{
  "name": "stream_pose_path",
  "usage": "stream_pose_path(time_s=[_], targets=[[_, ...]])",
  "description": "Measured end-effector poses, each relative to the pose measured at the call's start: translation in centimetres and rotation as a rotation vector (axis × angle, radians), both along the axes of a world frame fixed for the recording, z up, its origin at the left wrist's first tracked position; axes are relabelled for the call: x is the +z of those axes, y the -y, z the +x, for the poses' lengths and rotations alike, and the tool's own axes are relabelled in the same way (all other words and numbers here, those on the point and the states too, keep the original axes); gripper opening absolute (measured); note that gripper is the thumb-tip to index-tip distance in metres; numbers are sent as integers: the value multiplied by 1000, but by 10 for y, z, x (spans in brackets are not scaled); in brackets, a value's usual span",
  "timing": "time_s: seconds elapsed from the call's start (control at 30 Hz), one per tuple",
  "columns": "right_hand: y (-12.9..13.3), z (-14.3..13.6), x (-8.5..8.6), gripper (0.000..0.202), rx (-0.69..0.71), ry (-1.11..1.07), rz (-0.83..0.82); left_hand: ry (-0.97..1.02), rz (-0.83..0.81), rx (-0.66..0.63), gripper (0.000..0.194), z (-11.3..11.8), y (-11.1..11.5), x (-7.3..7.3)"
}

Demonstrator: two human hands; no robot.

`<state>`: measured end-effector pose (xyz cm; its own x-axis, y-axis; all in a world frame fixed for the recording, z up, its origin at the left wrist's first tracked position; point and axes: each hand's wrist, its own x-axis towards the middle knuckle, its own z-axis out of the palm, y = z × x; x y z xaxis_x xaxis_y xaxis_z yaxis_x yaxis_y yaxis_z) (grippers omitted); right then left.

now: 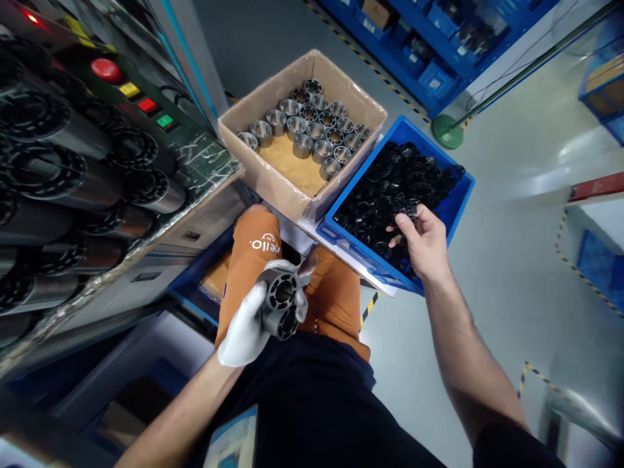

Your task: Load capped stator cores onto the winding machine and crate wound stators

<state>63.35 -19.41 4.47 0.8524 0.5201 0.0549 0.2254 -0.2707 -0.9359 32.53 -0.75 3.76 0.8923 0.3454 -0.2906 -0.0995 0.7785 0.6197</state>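
Note:
My left hand (pixel 248 325), in a white glove, is wrapped round two metal stator cores (pixel 281 290) held side by side above my lap. Black slotted pieces show in their ends. My bare right hand (pixel 424 240) reaches over the near right side of a blue plastic bin (pixel 461 205). Its thumb and fingers pinch a small black plastic part (pixel 411 210), partly hidden by the fingertips. Beneath that hand lies a heap of similar black parts (pixel 375 195). Left of the bin, a cardboard box (pixel 273 182) contains rows of upright stator cores (pixel 302 145).
On the left, a machine bench (pixel 205 166) carries many stacked metal cores (pixel 53 172). Its panel has a red emergency button (pixel 106 70) and coloured buttons. Blue shelving (pixel 414 65) stands behind, and a green pole base (pixel 447 132) rests on the floor beyond the bin.

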Motion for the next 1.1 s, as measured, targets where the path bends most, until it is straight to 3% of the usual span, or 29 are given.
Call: stream_pose_path(time_s=[0.1, 0.2, 0.27, 0.33, 0.53, 0.9, 1.1], targets=[[-13, -55, 32, 47, 130, 11, 62, 35, -33, 24, 55, 12, 5, 17], [-27, -107, 60, 39, 368, 196, 172, 2, 20, 125, 55, 19, 13, 30], [-37, -131, 70, 40, 451, 315, 254, -78, 141, 239, 55, 20, 18, 36], [-45, -146, 72, 47, 443, 329, 299, -119, 265, 297, 57, 18, 22, 39], [-52, -159, 60, 51, 346, 237, 303, -113, 373, 296, 52, 8, 27, 37], [-46, -161, 60, 36, 449, 307, 255, -44, 351, 172, 49, 4, 18, 45], [-49, -163, 63, 37, 385, 307, 225, -51, 355, 190, 48, 3, 18, 41]])
